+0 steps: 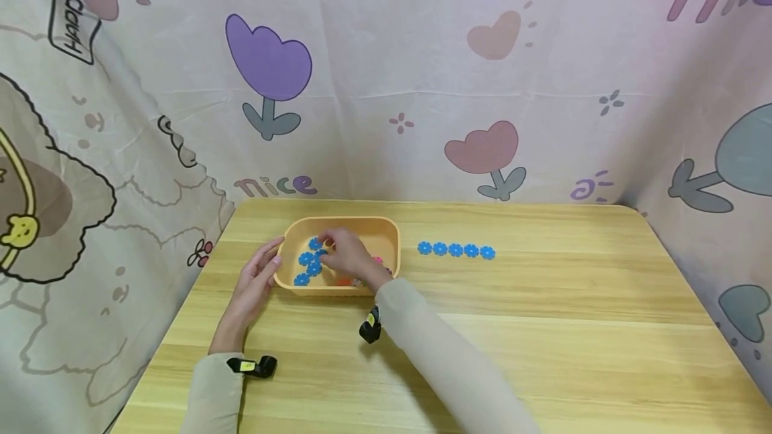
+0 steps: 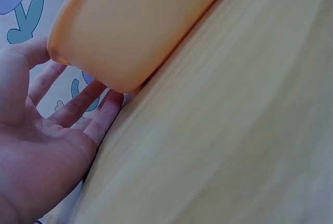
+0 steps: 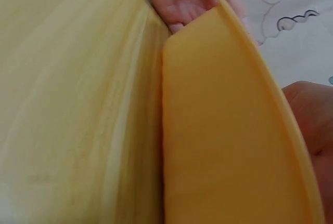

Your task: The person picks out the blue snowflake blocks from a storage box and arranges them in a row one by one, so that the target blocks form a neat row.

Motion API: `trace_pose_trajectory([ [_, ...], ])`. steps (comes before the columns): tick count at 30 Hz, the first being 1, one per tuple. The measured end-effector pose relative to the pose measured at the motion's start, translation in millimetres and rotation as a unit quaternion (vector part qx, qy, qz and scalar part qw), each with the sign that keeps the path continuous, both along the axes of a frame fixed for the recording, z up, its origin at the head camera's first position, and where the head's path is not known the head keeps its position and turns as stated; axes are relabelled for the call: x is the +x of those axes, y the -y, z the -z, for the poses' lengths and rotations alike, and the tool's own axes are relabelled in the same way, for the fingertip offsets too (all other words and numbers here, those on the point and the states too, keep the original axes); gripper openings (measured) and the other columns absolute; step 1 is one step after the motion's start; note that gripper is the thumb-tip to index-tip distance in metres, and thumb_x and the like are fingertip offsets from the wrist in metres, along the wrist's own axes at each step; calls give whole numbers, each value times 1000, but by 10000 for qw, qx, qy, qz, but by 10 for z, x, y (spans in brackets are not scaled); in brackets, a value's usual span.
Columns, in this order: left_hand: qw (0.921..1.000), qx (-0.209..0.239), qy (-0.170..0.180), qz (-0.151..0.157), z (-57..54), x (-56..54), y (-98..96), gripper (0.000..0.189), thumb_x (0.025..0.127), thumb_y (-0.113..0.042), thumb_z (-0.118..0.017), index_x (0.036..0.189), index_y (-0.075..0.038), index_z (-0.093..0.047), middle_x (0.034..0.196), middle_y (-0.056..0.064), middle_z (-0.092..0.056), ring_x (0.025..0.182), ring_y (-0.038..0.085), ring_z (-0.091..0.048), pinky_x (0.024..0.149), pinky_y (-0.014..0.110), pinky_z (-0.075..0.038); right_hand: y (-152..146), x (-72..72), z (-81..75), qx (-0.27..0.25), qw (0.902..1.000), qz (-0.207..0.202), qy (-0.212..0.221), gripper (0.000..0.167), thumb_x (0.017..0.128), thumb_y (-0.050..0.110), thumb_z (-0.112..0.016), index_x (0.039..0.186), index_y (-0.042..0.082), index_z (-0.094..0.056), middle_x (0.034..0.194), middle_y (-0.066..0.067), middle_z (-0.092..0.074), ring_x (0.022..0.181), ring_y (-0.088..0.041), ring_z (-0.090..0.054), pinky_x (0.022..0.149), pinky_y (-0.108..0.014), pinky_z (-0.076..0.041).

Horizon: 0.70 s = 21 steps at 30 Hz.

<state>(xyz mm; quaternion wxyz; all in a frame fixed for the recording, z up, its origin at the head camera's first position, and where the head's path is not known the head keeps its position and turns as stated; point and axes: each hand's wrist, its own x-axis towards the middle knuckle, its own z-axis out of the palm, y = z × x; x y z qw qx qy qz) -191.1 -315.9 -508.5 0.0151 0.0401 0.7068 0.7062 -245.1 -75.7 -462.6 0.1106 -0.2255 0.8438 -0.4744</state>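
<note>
An orange plastic tub (image 1: 386,240) stands at the back left of the table, with blue flower-shaped discs (image 1: 306,258) in its left part. My left hand (image 1: 256,280) holds the tub's left end; in the left wrist view its fingers (image 2: 78,104) lie against the outer wall near the rim. My right hand (image 1: 346,253) reaches over the front rim into the tub, fingertips down at the blue discs. Whether they pinch a disc cannot be made out, and in the right wrist view the tub wall (image 3: 223,120) hides them.
Right of the tub, several blue discs (image 1: 455,250) lie in a straight row on the wooden table (image 1: 573,327). Red and pink pieces (image 1: 344,282) sit in the tub's right part, partly behind my right wrist. A printed curtain (image 1: 374,72) hangs behind the table and at its sides.
</note>
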Motion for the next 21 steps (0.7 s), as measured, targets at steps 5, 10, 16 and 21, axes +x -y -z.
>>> trace_pose_trajectory([
  [5, 10000, -70, -25, 60, -15, 2, 14, 54, 110, -28, -51, 159, -12, -37, 162, 26, -28, 134, 17, -47, 100, 24, -51, 78, -4, 53, 109, 9995, 181, 222, 31, 93, 3, -74, 123, 2, -68, 122, -13, -62, 105, -23, -57, 83, -22, -56],
  [10, 9998, -76, -48, 183, -27, -5, 29, 54, 110, -25, -52, 158, -10, -37, 162, 26, -28, 136, 21, -46, 101, 26, -51, 106, -16, 92, 202, 9990, 298, 275, 31, 92, 1, -75, 122, 3, -70, 118, -10, -64, 98, -19, -56, 82, -22, -55],
  [16, 9995, -160, -141, 213, -41, -36, 54, 53, 109, -23, -54, 157, -8, -37, 161, 27, -30, 134, 18, -48, 101, 26, -51, 120, -20, 111, 296, 9983, 363, 347, 36, 91, -3, -73, 125, 4, -70, 118, -7, -65, 98, -17, -56, 88, -23, -56],
  [21, 9990, -60, -291, 327, -20, -61, 88, 49, 110, -17, -50, 156, -3, -37, 157, 27, -34, 132, 18, -51, 100, 26, -52, 127, -14, 127, 455, 9974, 415, 383, 34, 91, -2, -74, 124, 7, -72, 116, -6, -61, 99, -16, -53, 88, -23, -54],
])
